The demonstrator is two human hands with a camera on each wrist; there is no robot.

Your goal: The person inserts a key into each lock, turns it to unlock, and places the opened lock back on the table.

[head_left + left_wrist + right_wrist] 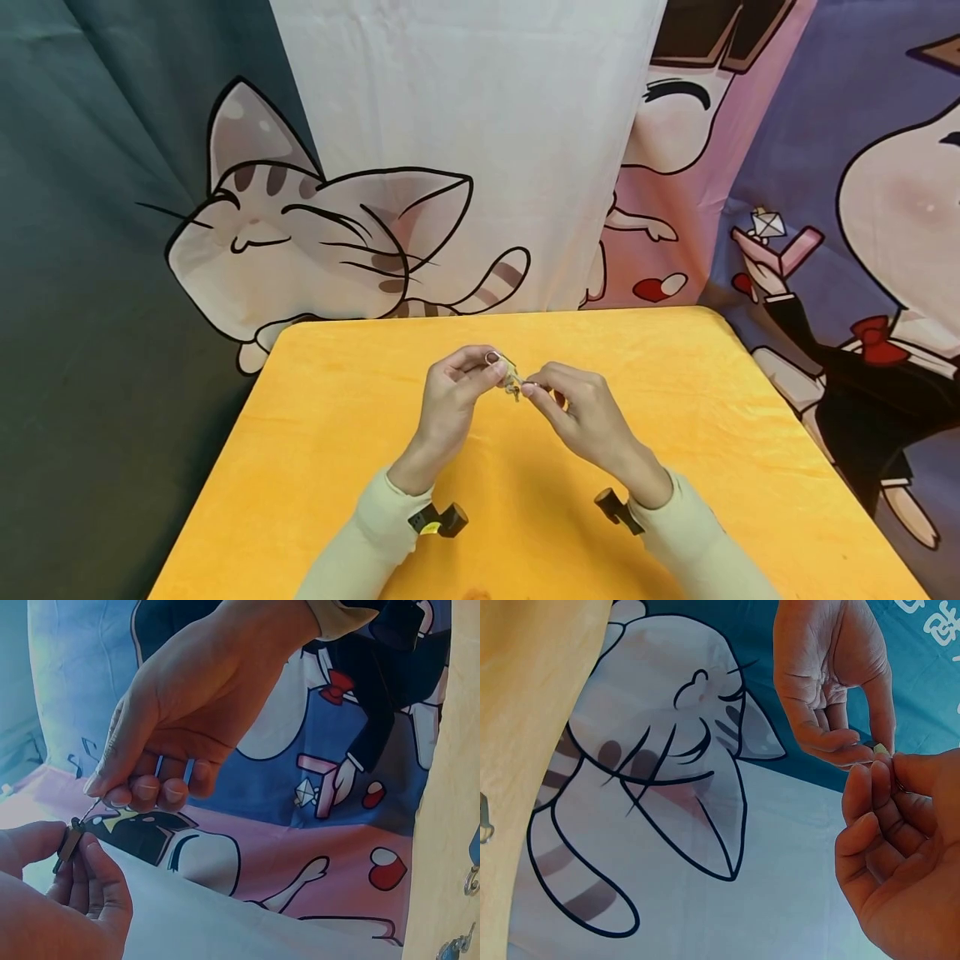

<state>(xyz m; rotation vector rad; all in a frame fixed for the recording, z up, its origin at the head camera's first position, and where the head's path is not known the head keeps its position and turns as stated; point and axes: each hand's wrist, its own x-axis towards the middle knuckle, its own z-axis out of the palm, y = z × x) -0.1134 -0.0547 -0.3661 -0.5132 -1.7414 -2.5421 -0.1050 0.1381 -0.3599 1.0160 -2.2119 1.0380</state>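
Observation:
Above the yellow table, my left hand (452, 397) pinches a small key ring (491, 357) between thumb and fingers. Several small metal pieces that look like keys (514, 388) hang from it, between the two hands. From the other side, my right hand (583, 410) pinches a thin metal piece, apparently one key, its other fingers curled in. Up close in the left wrist view, a flat dark metal piece (70, 844) sits in the left fingertips. Fingers cover most of the bunch; a pale bit (881, 749) shows in the right wrist view.
A yellow cloth covers the table (337, 400). Cartoon-printed curtains (480, 100) hang behind and beside it. At the left wrist view's right edge are a ringed blue piece (472, 879) and a small metal cluster (454, 946); another metal piece (485, 819) edges into the right wrist view.

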